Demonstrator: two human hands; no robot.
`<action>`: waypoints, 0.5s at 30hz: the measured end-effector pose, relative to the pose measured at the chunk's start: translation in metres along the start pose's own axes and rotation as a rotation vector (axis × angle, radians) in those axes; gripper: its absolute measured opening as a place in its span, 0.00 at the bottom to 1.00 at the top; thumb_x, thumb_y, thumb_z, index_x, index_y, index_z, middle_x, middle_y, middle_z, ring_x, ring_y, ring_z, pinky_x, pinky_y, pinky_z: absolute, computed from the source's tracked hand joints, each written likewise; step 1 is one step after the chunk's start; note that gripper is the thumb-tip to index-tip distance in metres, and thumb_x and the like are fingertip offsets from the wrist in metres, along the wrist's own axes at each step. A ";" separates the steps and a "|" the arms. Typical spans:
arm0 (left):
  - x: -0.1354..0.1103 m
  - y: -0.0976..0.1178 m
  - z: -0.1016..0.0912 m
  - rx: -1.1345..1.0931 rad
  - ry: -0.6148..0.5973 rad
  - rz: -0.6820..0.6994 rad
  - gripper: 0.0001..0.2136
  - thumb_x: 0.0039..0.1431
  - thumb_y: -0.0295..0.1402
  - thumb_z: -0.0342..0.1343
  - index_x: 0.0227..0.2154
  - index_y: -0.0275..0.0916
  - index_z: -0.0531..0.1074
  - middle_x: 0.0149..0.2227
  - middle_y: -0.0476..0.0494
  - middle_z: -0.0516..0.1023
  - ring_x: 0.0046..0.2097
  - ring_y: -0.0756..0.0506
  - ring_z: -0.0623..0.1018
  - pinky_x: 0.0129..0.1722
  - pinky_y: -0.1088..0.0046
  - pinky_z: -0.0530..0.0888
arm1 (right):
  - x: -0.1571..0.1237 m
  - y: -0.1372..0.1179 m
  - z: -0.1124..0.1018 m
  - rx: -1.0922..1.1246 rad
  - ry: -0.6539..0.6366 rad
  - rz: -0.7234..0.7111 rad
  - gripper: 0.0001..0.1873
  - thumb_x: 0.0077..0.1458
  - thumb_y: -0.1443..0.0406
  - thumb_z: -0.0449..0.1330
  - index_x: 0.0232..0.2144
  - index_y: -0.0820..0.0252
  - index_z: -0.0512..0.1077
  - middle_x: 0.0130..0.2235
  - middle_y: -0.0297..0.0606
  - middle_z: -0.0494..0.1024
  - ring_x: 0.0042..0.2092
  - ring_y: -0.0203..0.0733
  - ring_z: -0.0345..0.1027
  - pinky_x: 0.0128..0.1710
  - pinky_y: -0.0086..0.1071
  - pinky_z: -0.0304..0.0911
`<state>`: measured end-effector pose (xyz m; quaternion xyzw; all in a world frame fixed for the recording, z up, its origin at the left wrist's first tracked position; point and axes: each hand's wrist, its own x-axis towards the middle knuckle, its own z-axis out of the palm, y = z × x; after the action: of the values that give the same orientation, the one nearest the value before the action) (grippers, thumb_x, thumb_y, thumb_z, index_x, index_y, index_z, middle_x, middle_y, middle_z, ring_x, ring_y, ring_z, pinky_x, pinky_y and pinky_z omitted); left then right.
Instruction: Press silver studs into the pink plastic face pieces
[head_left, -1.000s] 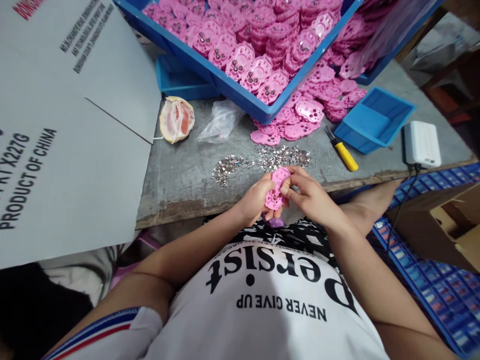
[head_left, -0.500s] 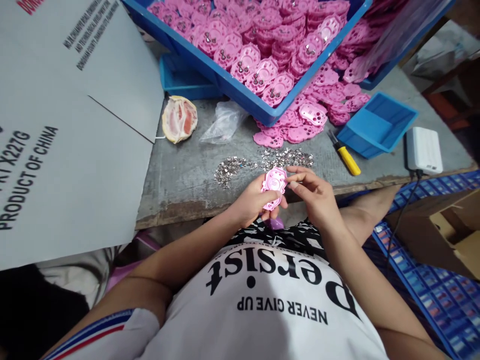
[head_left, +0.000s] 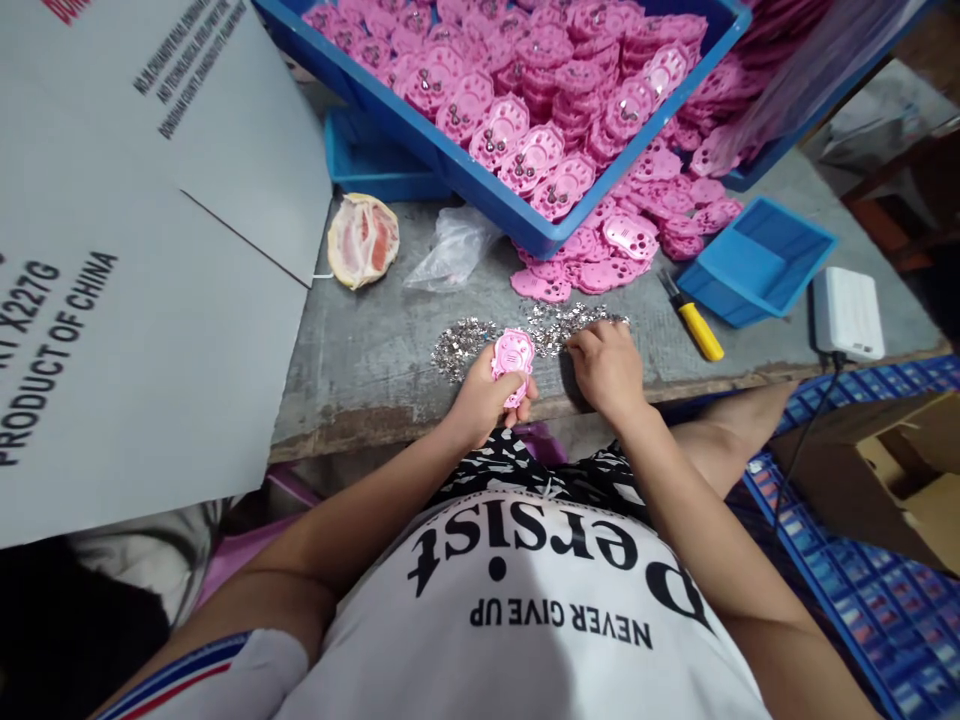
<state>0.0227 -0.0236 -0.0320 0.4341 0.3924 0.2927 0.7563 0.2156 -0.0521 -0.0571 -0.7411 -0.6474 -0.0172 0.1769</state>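
A pink plastic casing (head_left: 514, 353) is gripped in my left hand (head_left: 484, 395), thumb across its face, just over the table's front edge. My right hand (head_left: 609, 370) rests at the right part of a heap of small shiny metal pieces (head_left: 551, 325). Its fingers are bent down into the pieces, and their tips are hidden, so I cannot tell whether they hold one. Another clump of metal pieces (head_left: 459, 345) lies to the left, behind my left hand.
A big blue bin (head_left: 544, 240) full of pink casings stands at the back, with loose pink casings (head_left: 619, 272) beside it. To the right are a yellow-handled screwdriver (head_left: 701, 332), a small blue tray (head_left: 757, 262) and a white box with a cable (head_left: 849, 312). A large carton (head_left: 150, 350) fills the left.
My right hand has left the pink casing and reached forward to the metal pieces. My left hand, still holding the casing, has shifted a little to the left.
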 end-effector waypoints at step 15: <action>0.000 -0.002 -0.002 0.015 -0.035 0.001 0.18 0.51 0.33 0.57 0.43 0.40 0.58 0.26 0.53 0.76 0.18 0.51 0.71 0.12 0.80 0.61 | -0.028 0.015 -0.008 0.294 0.091 0.099 0.08 0.60 0.66 0.57 0.35 0.56 0.77 0.38 0.43 0.82 0.42 0.52 0.71 0.43 0.43 0.64</action>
<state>0.0210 -0.0240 -0.0341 0.4451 0.3814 0.2825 0.7594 0.2278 -0.0827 -0.0600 -0.7366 -0.5972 0.0529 0.3130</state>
